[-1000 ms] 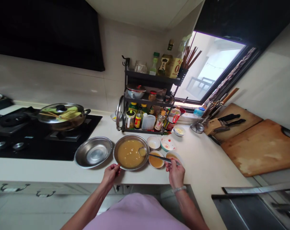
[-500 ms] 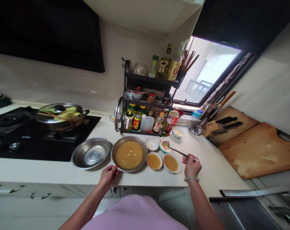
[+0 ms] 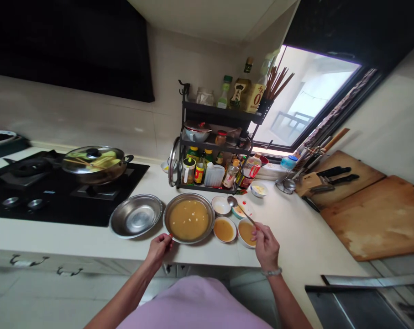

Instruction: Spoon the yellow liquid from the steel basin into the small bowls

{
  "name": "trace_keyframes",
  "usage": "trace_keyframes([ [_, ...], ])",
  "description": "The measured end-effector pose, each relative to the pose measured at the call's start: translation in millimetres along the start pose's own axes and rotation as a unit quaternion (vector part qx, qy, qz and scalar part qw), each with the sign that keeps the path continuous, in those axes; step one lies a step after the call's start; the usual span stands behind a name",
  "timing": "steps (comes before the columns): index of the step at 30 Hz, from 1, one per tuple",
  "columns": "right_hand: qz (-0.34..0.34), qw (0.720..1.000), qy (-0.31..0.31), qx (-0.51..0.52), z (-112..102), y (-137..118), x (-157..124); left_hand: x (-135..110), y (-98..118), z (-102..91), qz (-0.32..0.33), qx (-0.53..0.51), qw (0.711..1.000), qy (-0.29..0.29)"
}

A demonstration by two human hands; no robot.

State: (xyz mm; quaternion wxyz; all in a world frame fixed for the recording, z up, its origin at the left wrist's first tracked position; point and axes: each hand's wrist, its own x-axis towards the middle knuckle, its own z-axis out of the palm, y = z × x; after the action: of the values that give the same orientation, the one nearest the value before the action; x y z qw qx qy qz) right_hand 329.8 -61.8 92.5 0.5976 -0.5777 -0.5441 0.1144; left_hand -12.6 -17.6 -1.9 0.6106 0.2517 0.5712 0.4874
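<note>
The steel basin point(image 3: 189, 196) is pinched at its rim by the left hand point(image 3: 159, 249); the ladle point(image 3: 233, 202) is gripped by the right hand point(image 3: 267, 246), its head by the patterned bowl point(image 3: 248, 207). Whether it is empty is hard to tell; pouring is best done low and slowly.

A pale label point(image 3: 254, 98) at the right of the rack's top shelf point(image 3: 220, 109) bore a large 0 with 千 above it; the bottle point(image 3: 240, 91) beside it had writing too small to read.
</note>
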Motion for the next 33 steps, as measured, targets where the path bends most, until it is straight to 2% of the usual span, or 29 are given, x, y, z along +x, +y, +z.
trace_keyframes([
  [4, 0.069, 0.994, -0.033, 0.082, 30.2, -12.7, -21.9, 1.1, -1.6, -1.1, 0.006, -0.002, 1.000, 0.000],
  [10, 0.128, 0.981, -0.074, 0.127, 71.7, -5.2, -48.1, 1.3, -2.5, -1.8, 0.013, 0.005, 1.000, -0.003],
  [14, 0.209, 0.963, -0.034, 0.168, 81.8, -0.5, -50.5, 1.6, -2.5, -1.3, 0.014, 0.008, 1.000, 0.001],
  [18, 0.270, 0.939, 0.039, 0.210, 79.3, -2.8, -41.7, 2.6, -3.8, -2.1, 0.019, 0.011, 1.000, 0.001],
  [22, 0.293, 0.925, 0.065, 0.235, 71.2, -10.2, -30.1, 2.6, -3.8, -2.6, 0.015, 0.005, 1.000, -0.002],
  [28, 0.292, 0.921, 0.099, 0.239, 51.0, -17.0, -11.8, 0.6, -1.6, -1.0, 0.006, -0.007, 1.000, 0.004],
  [33, 0.267, 0.925, 0.160, 0.219, 25.4, -7.7, 10.5, -0.2, -0.8, -0.4, 0.007, 0.006, 1.000, 0.011],
])
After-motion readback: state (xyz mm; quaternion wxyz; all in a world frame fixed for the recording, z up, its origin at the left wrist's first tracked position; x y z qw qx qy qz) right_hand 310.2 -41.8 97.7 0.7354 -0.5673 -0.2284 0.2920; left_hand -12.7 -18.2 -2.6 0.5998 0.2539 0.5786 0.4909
